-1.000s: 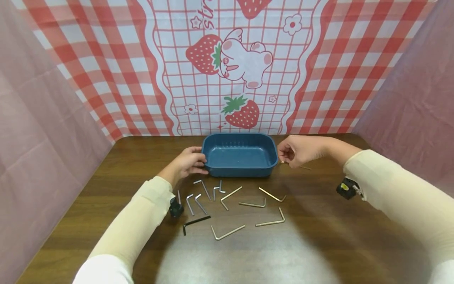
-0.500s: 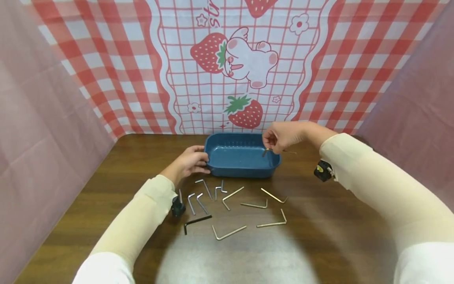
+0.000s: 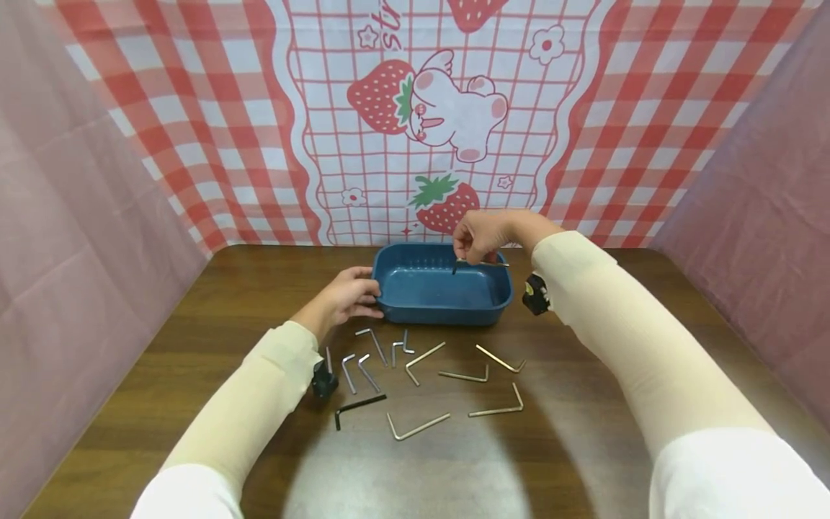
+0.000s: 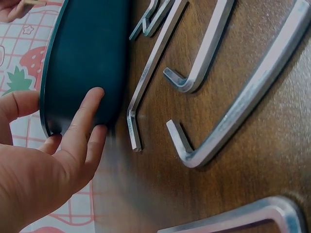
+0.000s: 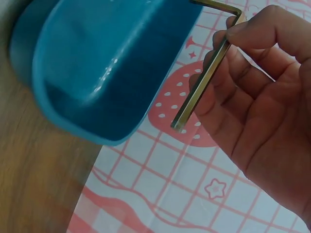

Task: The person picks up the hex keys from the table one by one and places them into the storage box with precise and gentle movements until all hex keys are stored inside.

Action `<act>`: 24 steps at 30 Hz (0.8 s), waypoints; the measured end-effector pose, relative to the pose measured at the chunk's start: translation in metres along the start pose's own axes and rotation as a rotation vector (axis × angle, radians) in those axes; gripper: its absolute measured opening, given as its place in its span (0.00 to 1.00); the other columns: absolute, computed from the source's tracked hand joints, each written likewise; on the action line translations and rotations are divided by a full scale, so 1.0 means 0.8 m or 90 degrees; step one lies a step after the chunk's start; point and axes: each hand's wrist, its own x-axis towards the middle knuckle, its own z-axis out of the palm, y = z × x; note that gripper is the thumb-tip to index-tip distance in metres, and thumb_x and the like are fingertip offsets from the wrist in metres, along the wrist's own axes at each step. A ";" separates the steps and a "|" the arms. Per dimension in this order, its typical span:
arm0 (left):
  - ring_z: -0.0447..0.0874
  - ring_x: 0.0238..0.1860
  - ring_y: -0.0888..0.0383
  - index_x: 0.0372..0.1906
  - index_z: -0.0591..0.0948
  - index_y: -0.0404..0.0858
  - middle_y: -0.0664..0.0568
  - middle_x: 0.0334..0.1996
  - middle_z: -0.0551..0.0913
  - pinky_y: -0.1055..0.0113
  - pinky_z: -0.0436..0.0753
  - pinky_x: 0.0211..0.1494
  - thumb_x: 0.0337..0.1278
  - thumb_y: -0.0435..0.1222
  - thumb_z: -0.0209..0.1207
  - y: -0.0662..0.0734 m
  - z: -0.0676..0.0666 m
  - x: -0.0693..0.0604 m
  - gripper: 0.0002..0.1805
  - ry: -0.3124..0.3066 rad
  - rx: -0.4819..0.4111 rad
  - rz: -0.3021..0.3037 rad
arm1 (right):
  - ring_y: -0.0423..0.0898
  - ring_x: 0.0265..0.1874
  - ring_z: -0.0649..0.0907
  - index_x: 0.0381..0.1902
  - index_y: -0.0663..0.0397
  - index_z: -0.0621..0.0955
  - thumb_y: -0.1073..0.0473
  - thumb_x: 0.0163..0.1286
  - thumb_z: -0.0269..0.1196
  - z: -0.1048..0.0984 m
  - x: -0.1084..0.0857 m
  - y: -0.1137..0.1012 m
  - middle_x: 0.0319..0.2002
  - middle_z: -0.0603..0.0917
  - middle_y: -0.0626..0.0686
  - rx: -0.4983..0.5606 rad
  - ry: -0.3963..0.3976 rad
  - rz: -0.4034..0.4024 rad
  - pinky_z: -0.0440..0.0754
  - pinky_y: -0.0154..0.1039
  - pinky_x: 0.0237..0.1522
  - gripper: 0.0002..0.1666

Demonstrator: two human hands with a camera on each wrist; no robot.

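Observation:
My right hand [image 3: 485, 235] is above the back right of the blue plastic bin [image 3: 441, 316]. It pinches a brass-coloured hex key [image 5: 201, 86] between thumb and fingers, with the bent short end pointing down in the head view. At the bin's left end, my left hand [image 3: 350, 294] touches the wall with extended fingers; its thumb lies by the rim in the left wrist view. Silver hex keys [image 4: 243, 102] lie on the table close to that hand. The bin's visible floor holds nothing.
Several brass-coloured hex keys, one of them a wide one [image 3: 421, 427], lie in front of the bin. A black hex key [image 3: 359, 404] is at the front left. A checkered cloth [image 3: 596, 144] hangs behind the wooden table [image 3: 194, 339].
My right hand has lifted the brass hex key from the table right of the bin and carried it left, over the bin. The left hand has stayed at the bin's left end.

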 end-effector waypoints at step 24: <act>0.77 0.41 0.45 0.72 0.58 0.33 0.33 0.45 0.72 0.49 0.84 0.45 0.53 0.21 0.49 -0.001 0.000 -0.001 0.37 0.010 -0.002 0.004 | 0.45 0.29 0.77 0.40 0.67 0.83 0.67 0.66 0.60 0.025 0.047 0.045 0.28 0.81 0.52 0.051 0.089 0.125 0.84 0.45 0.41 0.09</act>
